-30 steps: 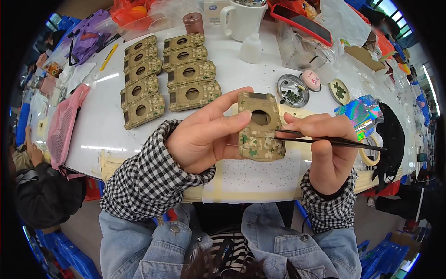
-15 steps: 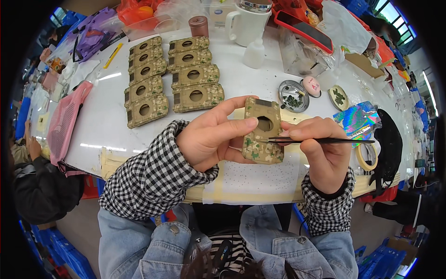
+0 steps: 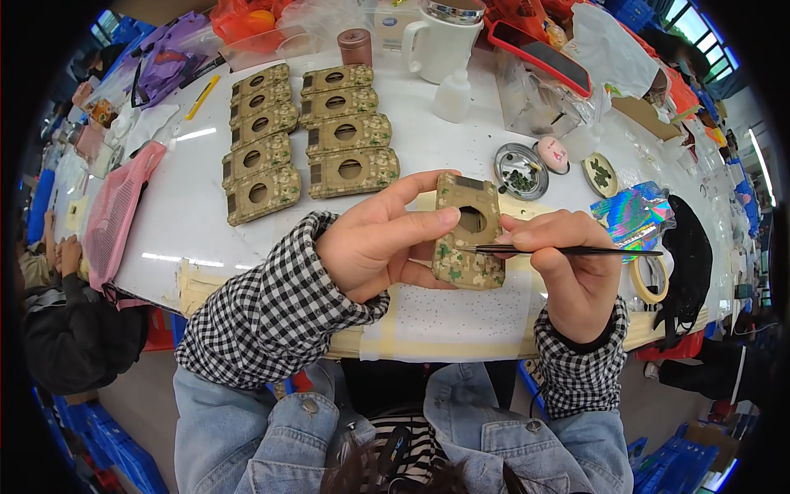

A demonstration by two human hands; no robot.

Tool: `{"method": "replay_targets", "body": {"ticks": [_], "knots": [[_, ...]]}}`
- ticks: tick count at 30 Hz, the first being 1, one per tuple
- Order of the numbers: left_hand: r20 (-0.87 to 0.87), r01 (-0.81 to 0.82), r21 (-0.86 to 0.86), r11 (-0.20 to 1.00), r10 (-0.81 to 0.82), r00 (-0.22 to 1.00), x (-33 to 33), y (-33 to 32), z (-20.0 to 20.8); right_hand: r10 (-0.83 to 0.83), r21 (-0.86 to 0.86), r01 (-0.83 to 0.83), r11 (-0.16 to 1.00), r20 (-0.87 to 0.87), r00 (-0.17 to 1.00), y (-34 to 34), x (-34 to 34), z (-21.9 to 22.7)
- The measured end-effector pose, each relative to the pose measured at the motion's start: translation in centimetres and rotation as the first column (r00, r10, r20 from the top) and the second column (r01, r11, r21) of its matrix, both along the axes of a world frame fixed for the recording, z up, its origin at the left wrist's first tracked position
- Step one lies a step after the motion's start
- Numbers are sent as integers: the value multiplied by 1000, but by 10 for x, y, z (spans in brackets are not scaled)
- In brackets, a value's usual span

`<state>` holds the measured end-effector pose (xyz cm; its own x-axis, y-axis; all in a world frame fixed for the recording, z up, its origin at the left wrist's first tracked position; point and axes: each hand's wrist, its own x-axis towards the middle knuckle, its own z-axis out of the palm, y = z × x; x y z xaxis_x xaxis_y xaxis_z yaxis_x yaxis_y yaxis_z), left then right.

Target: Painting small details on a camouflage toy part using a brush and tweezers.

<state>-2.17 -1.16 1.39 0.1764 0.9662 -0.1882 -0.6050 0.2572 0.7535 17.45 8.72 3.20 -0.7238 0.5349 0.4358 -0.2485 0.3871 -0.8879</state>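
My left hand grips a camouflage model tank hull, tan with green blotches and a round hole, thumb on its edge by the hole. The hull is tilted up above the table's front edge. Pinched in my right hand are dark tweezers, lying nearly level with their tips at the hull's face just below the hole. Whether the tips hold a tiny part is too small to tell. More hulls of the same kind stand in two columns at the back left.
A round dish of dark green bits and a smaller dish of green pieces lie to the right. A dotted white sheet is taped at the front edge. Behind stand a white mug, a small bottle and a red-cased phone.
The tweezers' prongs look closer together than before, their tips still at the hull. My hands and the hull have hardly moved; the view has shifted slightly.
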Motion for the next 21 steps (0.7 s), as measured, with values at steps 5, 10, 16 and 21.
{"method": "replay_targets", "body": {"ticks": [5,10,16,21], "knots": [[-4,-7,-1,1000,7,1000,0,0,-2,15,11,-15,1000,8,1000,0,-1,0],[-7,-8,-3,1000,8,1000,0,0,-1,8,15,-8,1000,3,1000,1,0,0],[-7,-10,-9,1000,10,1000,0,0,-1,2,10,-1,1000,-4,1000,0,-1,-1],[-1,-6,-11,1000,6,1000,-1,0,-3,6,7,-6,1000,-3,1000,-1,0,-1]]}}
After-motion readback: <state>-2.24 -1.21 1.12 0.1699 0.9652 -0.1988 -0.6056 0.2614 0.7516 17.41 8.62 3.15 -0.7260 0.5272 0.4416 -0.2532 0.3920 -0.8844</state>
